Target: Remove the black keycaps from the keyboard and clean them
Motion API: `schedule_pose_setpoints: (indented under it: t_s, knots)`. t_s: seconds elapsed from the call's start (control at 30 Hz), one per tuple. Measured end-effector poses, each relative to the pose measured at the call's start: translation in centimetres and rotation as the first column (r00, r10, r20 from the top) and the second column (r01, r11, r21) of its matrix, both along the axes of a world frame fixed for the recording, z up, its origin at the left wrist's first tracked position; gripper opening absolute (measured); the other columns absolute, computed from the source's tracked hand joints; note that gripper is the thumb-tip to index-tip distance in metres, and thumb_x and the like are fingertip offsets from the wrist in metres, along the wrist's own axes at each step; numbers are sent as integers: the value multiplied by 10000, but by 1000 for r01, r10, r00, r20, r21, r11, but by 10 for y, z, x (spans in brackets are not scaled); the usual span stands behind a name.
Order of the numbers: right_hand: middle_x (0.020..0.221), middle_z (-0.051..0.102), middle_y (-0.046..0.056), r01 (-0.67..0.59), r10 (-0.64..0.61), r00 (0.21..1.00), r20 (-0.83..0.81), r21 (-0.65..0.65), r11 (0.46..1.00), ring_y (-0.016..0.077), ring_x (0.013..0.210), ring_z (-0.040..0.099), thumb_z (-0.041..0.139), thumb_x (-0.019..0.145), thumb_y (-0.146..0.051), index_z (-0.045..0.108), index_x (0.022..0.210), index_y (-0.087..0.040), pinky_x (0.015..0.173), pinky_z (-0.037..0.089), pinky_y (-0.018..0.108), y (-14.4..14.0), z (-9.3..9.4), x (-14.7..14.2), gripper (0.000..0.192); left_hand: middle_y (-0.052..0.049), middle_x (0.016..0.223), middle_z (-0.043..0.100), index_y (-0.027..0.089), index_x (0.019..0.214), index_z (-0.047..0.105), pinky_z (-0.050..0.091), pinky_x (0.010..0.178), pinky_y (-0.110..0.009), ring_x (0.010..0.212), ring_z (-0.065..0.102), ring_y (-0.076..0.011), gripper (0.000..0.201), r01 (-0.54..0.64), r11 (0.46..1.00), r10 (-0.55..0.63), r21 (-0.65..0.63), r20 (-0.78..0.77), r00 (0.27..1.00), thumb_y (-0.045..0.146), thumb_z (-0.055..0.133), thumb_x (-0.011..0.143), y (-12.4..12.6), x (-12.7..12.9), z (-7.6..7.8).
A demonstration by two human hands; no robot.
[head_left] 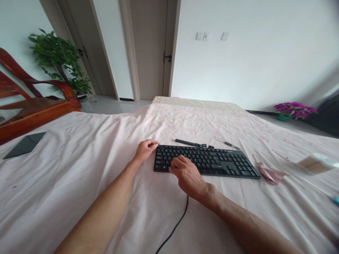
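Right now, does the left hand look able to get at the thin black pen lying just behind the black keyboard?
Probably yes. The left hand rests at the black keyboard's left end, and the thin black pen lies just beyond on the pink cloth, with nothing between them.

One camera sits on my head and looks forward and down along my forearms. My left hand (145,150) and right hand (186,174) lie near the middle of the frame, close below me, at the keyboard (212,160) on the bed (79,169). The view is wide: it takes in the whole bed ahead, the far wall with the door (149,49), a plant (59,60) at the left and flowers (293,110) at the right. Straight edges bend near the borders. No second view exists.
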State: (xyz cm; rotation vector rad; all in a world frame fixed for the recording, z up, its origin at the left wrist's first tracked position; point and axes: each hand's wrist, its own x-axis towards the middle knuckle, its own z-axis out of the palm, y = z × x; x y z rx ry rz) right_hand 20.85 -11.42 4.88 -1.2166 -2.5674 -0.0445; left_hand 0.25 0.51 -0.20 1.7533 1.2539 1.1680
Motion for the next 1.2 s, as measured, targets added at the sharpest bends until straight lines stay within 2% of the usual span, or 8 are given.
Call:
schedule_pose_setpoints:
  t_s: [0.1, 0.2, 0.3, 0.43, 0.53, 0.7, 0.87, 1.2]
  knots:
    - [847, 630, 49, -10, 8, 999, -53, -37, 999, 188, 847, 496, 490, 729, 30, 707, 750, -205, 733, 412, 311, 3, 5, 1, 321, -56, 897, 726, 176, 892, 720, 490, 794, -303, 836, 655, -201, 248, -6, 1000, 6, 2, 2, 1000, 333, 571, 769, -1, 1, 1]
    - [917, 668, 30, 15, -35, 969, -243, -82, 996, 166, 874, 562, 457, 747, 24, 738, 857, -232, 796, 451, 288, 17, 13, 18, 396, -55, 912, 724, 180, 895, 717, 485, 801, -305, 853, 653, -204, 253, -2, 1000, 2, 3, -5, 1000, 344, 567, 776, -3, 1, 2]
    - [961, 698, 29, 136, -177, 903, -392, -129, 982, 164, 905, 624, 468, 792, -43, 733, 964, -231, 836, 475, 276, 41, 22, 56, 367, -50, 919, 723, 187, 924, 711, 484, 788, -301, 840, 654, -202, 266, -8, 1000, 8, -5, -7, 1000, 356, 563, 781, -3, 0, 3]
    - [931, 733, 30, 367, -436, 822, -366, -245, 897, 211, 904, 664, 551, 808, -197, 740, 956, -230, 821, 493, 313, 74, 33, 117, 242, -43, 964, 716, 199, 939, 708, 477, 811, -297, 873, 647, -199, 263, -43, 998, 46, 55, -70, 996, 347, 551, 789, 7, 7, 9]
    - [933, 737, 29, 469, -525, 779, -342, -237, 851, 227, 928, 664, 564, 806, -238, 743, 952, -233, 831, 488, 321, 86, 31, 145, 231, -27, 979, 712, 213, 947, 707, 471, 829, -286, 886, 641, -186, 252, 3, 994, 17, 106, -186, 982, 332, 538, 802, 19, 24, 22]
    - [977, 725, 31, 480, -496, 758, -425, -151, 864, 201, 939, 654, 515, 823, -205, 735, 977, -224, 845, 477, 299, 86, 13, 152, 269, -20, 1027, 688, 230, 981, 705, 469, 778, -244, 835, 636, -154, 240, 148, 977, -64, 155, -446, 893, 251, 564, 788, 41, 69, 40]
    - [953, 717, 33, 470, -440, 763, -474, -61, 880, 193, 903, 651, 489, 827, -167, 734, 973, -219, 820, 477, 295, 83, 6, 155, 290, -32, 1044, 664, 261, 1060, 688, 452, 760, -242, 857, 632, -178, 346, 270, 957, -125, 111, -678, 724, 283, 678, 715, 64, 104, 32]
    - [935, 717, 34, 476, -441, 740, -508, -68, 877, 197, 892, 648, 501, 822, -158, 739, 960, -219, 814, 481, 305, 84, 3, 163, 282, -46, 933, 674, 217, 913, 701, 427, 776, -254, 915, 616, -202, 157, 347, 930, -145, 123, -745, 652, 245, 646, 769, 75, 111, 29]
